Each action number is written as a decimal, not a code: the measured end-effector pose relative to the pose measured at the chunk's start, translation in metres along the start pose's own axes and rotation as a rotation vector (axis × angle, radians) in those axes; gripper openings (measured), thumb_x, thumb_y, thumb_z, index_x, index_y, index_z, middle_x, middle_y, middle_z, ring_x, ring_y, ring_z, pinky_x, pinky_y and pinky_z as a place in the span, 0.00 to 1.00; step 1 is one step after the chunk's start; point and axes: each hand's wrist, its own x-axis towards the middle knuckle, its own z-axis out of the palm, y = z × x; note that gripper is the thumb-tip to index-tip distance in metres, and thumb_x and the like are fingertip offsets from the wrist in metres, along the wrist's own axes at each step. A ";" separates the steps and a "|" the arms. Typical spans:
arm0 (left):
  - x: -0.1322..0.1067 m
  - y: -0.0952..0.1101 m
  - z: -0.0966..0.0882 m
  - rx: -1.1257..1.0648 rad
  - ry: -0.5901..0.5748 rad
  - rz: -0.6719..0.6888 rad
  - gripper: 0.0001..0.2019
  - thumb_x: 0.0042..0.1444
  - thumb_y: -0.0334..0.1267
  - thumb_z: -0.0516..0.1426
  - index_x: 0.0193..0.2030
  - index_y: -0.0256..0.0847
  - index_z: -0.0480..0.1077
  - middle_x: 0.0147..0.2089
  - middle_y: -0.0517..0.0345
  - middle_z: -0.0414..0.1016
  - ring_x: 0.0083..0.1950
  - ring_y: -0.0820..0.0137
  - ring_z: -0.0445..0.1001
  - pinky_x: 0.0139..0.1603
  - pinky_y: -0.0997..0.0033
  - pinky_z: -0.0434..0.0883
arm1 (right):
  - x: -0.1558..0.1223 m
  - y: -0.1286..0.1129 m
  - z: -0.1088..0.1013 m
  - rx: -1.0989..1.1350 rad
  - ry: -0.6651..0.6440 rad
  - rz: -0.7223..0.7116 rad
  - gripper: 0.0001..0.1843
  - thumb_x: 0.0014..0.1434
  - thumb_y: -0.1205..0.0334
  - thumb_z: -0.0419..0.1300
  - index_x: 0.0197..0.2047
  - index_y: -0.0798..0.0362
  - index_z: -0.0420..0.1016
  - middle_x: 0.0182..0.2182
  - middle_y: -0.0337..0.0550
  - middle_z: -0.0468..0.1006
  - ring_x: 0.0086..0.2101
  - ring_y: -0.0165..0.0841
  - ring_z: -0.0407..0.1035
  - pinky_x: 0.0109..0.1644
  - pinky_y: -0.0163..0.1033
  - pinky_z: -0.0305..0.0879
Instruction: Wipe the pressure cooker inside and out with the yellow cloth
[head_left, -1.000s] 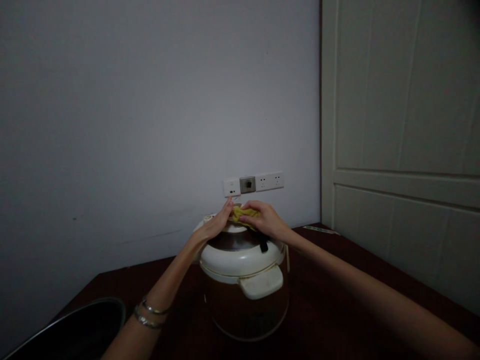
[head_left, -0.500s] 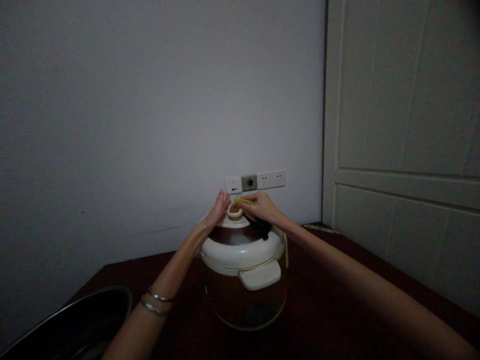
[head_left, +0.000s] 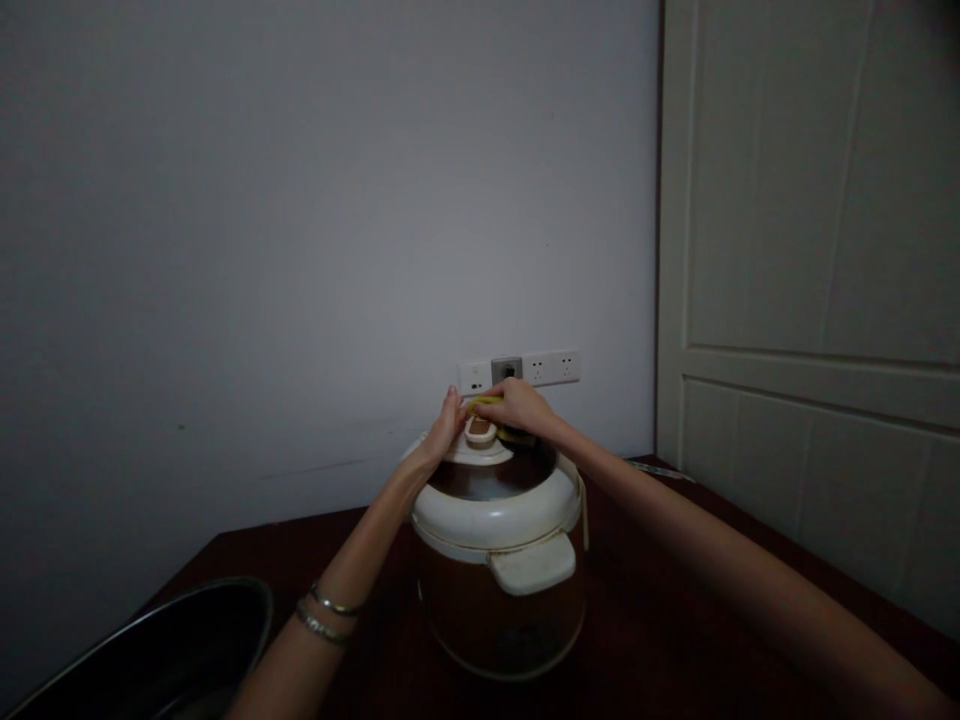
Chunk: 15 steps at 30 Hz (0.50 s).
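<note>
A brown-and-white rice cooker (head_left: 502,600) stands upright on the dark red table with its lid (head_left: 487,515) closed. My left hand (head_left: 444,430) lies along the left side of the lid top, fingers stretched out and pointing up. In my right hand (head_left: 523,408) is a yellow and dark cloth (head_left: 484,402), pinched and pressed at the far side of the lid's knob (head_left: 480,430). Part of the cloth is hidden under my right hand.
A dark pan-like vessel (head_left: 251,600) with a pale rim sits at the lower left. Wall sockets (head_left: 551,368) are just behind the cooker. A white panelled door (head_left: 787,250) rises on the right, and a thin patterned strip (head_left: 660,470) lies at the table's back edge (head_left: 337,515).
My right hand has drawn the cloth up and behind the knob; its dark part no longer hangs over the lid's right side. The view has shifted slightly.
</note>
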 end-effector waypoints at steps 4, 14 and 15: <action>0.000 -0.004 -0.005 0.041 0.139 -0.021 0.36 0.63 0.56 0.34 0.69 0.31 0.46 0.68 0.45 0.56 0.70 0.62 0.52 0.69 0.62 0.50 | -0.020 -0.017 -0.008 -0.030 -0.074 -0.120 0.17 0.51 0.49 0.61 0.43 0.43 0.82 0.27 0.41 0.81 0.28 0.34 0.72 0.28 0.33 0.58; 0.004 -0.007 -0.008 0.123 0.125 -0.014 0.36 0.62 0.59 0.31 0.70 0.38 0.44 0.71 0.51 0.50 0.71 0.64 0.47 0.69 0.62 0.48 | 0.000 0.002 0.000 0.003 0.016 0.009 0.18 0.51 0.47 0.60 0.41 0.45 0.82 0.27 0.43 0.80 0.29 0.36 0.72 0.28 0.34 0.57; 0.004 -0.006 -0.007 0.134 0.129 -0.023 0.35 0.63 0.58 0.31 0.70 0.40 0.44 0.71 0.52 0.49 0.71 0.65 0.47 0.70 0.62 0.47 | 0.005 0.009 0.001 0.021 0.013 0.041 0.18 0.51 0.47 0.60 0.41 0.46 0.82 0.28 0.44 0.81 0.29 0.35 0.72 0.27 0.34 0.57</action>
